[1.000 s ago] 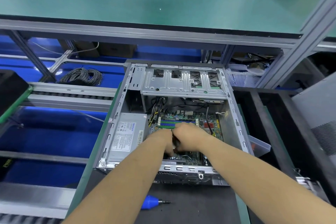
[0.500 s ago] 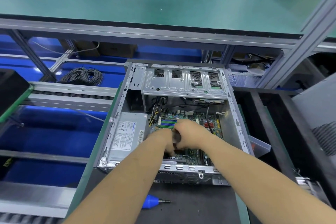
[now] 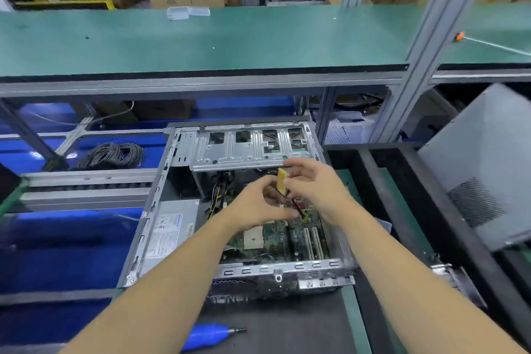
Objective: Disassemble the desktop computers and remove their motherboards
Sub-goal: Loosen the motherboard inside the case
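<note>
Green motherboard (image 3: 275, 238), blue screwdriver (image 3: 208, 335), yellow connector (image 3: 282, 180)

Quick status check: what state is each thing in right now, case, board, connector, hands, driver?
Case: open, lying flat on bench.
Motherboard: still inside case.
Connector: yellow, lifted above board, wires attached.
Right hand: pinches connector.
Left hand: fingers curled beside the connector's wires; grip unclear.
Screwdriver: lying idle on bench.

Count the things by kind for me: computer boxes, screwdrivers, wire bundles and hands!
Open grey metal computer case: 1
Blue-handled screwdriver: 1
Coiled dark wire bundle: 1
Bare hands: 2, left hand and right hand
Total: 5
</note>
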The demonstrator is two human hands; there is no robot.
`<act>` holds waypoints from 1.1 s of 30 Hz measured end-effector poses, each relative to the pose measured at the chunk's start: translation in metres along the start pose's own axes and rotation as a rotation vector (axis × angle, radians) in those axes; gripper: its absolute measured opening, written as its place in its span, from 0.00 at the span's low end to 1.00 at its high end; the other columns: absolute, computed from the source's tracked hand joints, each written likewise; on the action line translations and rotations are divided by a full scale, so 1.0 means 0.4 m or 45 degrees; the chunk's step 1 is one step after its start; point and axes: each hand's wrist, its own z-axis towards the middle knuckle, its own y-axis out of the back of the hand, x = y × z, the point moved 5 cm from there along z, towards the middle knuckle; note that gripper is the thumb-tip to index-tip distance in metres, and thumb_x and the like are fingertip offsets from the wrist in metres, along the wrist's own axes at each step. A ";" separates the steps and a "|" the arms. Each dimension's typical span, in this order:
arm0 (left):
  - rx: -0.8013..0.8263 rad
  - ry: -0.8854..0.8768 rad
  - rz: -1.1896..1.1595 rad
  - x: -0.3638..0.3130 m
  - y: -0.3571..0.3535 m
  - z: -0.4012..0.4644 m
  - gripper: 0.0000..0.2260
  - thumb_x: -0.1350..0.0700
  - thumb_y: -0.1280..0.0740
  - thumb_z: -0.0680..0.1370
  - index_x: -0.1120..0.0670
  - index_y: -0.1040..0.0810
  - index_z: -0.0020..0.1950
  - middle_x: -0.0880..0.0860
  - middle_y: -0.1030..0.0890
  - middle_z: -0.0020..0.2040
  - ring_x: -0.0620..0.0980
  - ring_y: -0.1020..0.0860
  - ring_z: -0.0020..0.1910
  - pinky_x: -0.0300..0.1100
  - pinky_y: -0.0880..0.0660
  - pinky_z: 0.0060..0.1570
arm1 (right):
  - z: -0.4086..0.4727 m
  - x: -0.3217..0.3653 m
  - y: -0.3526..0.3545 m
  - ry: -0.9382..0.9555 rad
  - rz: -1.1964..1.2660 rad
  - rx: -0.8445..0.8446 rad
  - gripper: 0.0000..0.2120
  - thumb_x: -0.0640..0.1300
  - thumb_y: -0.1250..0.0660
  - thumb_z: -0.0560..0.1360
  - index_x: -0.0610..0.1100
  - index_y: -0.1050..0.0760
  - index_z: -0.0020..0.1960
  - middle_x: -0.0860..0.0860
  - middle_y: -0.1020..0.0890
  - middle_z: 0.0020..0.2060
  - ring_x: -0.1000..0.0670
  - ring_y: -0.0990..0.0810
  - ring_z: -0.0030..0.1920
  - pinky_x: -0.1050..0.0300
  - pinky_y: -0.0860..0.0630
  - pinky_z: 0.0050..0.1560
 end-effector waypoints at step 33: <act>-0.128 -0.463 0.926 -0.274 -0.242 0.145 0.47 0.63 0.30 0.70 0.39 0.53 0.79 0.46 0.26 0.43 0.52 0.26 0.42 0.47 0.27 0.39 | -0.045 0.055 0.293 0.238 -1.256 0.059 0.24 0.39 0.29 0.72 0.50 0.27 0.66 0.57 0.23 0.52 0.59 0.25 0.44 0.65 0.29 0.44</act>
